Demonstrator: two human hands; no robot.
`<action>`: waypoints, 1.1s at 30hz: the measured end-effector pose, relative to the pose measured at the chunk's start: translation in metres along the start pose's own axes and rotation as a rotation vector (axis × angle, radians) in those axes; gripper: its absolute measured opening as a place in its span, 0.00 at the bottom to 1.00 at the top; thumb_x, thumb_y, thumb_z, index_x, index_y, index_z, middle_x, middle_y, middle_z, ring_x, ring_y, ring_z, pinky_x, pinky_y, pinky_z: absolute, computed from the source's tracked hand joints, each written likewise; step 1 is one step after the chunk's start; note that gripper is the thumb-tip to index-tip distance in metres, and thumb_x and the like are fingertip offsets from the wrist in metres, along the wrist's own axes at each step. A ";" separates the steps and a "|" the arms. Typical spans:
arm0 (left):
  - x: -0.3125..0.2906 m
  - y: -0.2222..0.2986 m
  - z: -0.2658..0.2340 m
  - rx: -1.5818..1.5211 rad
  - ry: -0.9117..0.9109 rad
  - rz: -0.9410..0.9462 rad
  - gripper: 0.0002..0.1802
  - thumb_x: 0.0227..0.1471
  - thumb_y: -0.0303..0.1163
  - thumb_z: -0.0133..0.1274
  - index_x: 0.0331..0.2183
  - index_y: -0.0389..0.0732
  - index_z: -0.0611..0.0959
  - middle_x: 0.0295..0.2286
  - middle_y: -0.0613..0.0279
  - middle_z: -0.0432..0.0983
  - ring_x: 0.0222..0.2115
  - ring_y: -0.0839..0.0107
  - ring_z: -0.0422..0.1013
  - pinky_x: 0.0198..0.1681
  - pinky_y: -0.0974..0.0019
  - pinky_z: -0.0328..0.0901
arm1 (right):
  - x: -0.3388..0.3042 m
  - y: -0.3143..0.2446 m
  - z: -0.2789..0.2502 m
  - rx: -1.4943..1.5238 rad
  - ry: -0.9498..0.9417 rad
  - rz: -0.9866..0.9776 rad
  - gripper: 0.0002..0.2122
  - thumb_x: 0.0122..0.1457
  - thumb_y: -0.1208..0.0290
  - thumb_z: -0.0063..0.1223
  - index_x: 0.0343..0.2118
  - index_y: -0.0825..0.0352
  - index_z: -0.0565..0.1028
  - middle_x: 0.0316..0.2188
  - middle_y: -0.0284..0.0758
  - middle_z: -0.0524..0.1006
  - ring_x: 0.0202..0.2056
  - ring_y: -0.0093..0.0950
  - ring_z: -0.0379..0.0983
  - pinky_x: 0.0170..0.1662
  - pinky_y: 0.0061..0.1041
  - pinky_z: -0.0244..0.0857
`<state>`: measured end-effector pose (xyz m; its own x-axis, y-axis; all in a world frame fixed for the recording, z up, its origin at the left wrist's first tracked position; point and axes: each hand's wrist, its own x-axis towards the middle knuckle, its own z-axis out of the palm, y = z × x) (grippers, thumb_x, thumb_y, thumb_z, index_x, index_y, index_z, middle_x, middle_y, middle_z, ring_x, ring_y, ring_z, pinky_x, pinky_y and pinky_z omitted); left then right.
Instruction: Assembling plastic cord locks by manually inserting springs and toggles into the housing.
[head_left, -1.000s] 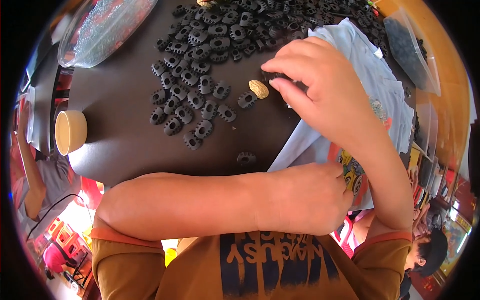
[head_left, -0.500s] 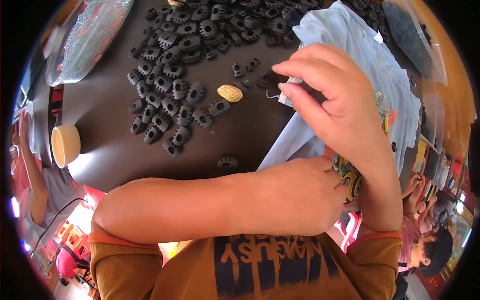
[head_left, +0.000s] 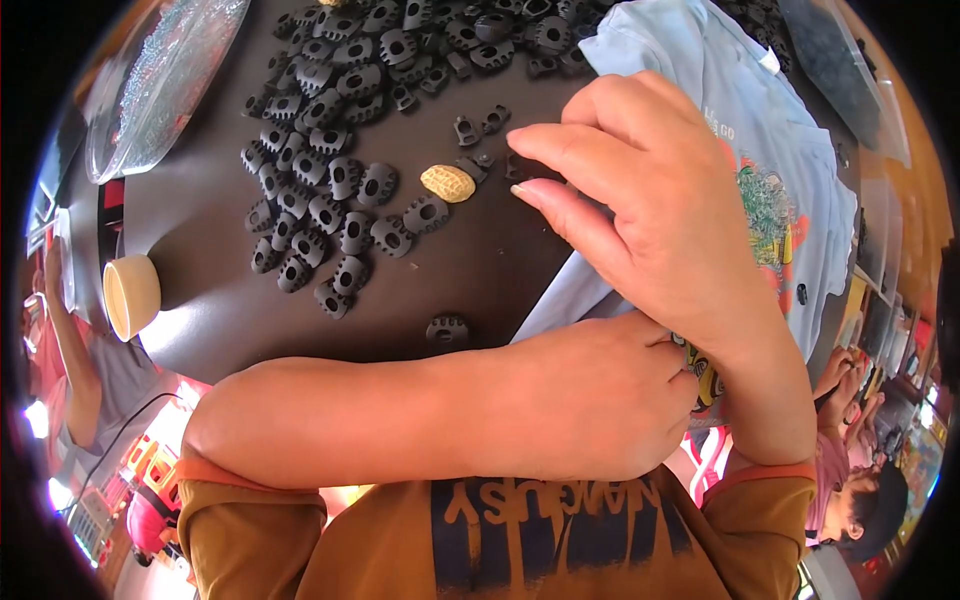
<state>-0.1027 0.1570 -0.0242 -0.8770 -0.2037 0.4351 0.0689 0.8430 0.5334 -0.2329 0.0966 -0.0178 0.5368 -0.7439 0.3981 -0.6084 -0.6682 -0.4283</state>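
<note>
The right hand (head_left: 655, 185) has thumb and forefinger spread beside small black pieces (head_left: 466, 132) near the peanut (head_left: 448, 184), seemingly mid-reach, a pinch needing those 2 tips closed; the left hand (head_left: 620, 395) curls at the blue shirt (head_left: 650, 35), hold hidden.

Around the middle of the view, a pale blue garment (head_left: 665, 40) lies spread and creased from one o'clock to four, partly covered, its multicoloured print (head_left: 765, 220) facing up between two and three. Small, knobbly black pieces (head_left: 466, 130) lie loose near one another at about twelve, one partly hidden. Notched black ovals (head_left: 345, 178) with holes lie crowded, many overlapping, from nine o'clock to past twelve.
</note>
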 end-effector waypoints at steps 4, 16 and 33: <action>0.000 0.001 0.002 0.015 0.036 -0.002 0.07 0.31 0.30 0.54 0.17 0.35 0.77 0.23 0.60 0.70 0.29 0.65 0.69 0.36 0.65 0.67 | -0.001 -0.001 -0.003 0.011 -0.004 -0.029 0.13 0.41 0.76 0.65 0.33 0.66 0.79 0.27 0.32 0.73 0.29 0.32 0.68 0.32 0.30 0.63; 0.000 0.009 0.004 -0.229 0.240 -0.230 0.05 0.49 0.27 0.51 0.26 0.36 0.80 0.22 0.58 0.74 0.22 0.67 0.72 0.25 0.62 0.64 | 0.025 -0.034 0.011 0.044 -0.082 -0.236 0.13 0.40 0.79 0.62 0.33 0.68 0.78 0.25 0.32 0.71 0.27 0.32 0.68 0.29 0.29 0.62; 0.001 -0.001 -0.006 0.056 0.059 0.083 0.07 0.35 0.31 0.54 0.20 0.38 0.78 0.22 0.62 0.71 0.25 0.67 0.69 0.30 0.67 0.64 | -0.009 -0.019 -0.048 0.634 0.206 0.640 0.11 0.58 0.76 0.52 0.43 0.71 0.77 0.28 0.29 0.76 0.29 0.15 0.67 0.37 0.15 0.63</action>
<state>-0.1007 0.1527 -0.0197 -0.8397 -0.1592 0.5192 0.1121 0.8847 0.4526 -0.2539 0.1165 0.0261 0.0575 -0.9974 0.0427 -0.2866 -0.0574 -0.9563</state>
